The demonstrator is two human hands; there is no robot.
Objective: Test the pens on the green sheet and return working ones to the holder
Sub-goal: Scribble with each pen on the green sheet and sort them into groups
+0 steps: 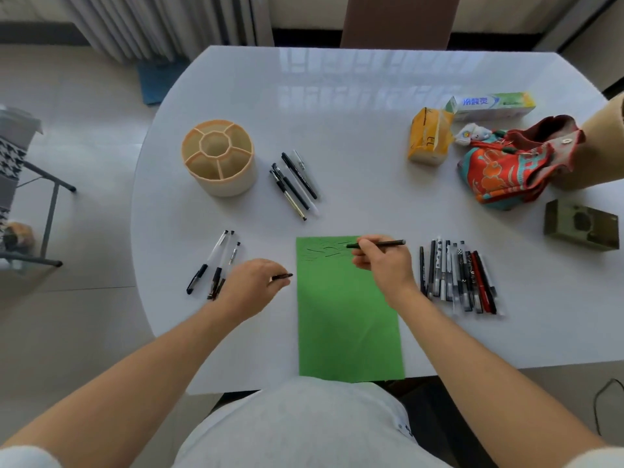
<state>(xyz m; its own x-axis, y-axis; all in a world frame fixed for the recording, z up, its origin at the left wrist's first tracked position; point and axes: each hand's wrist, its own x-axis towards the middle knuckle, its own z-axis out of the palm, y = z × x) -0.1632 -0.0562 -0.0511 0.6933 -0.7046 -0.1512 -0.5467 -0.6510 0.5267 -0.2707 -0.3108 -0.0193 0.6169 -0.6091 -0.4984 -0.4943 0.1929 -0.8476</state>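
The white surface [337,130] carried everything; on its near edge lay the green sheet [347,325], with dark scribbles along its far end; far left of the sheet stood the beige holder [218,160], upright, its compartments showing no pens; at the far right sat a patterned cloth bag [506,173], a yellow packet [427,136] and a toothpaste box [493,103]; a row of pens [456,278] lay just right of the sheet, four more pens [297,184] lay between holder and sheet, and three capped pens [216,265] lay at the left; the right hand [385,261] had its grip clamped on a black pen [381,244], tip at the scribbles; the left hand [251,285], just left of the sheet, pinched a dark pen cap [283,276].
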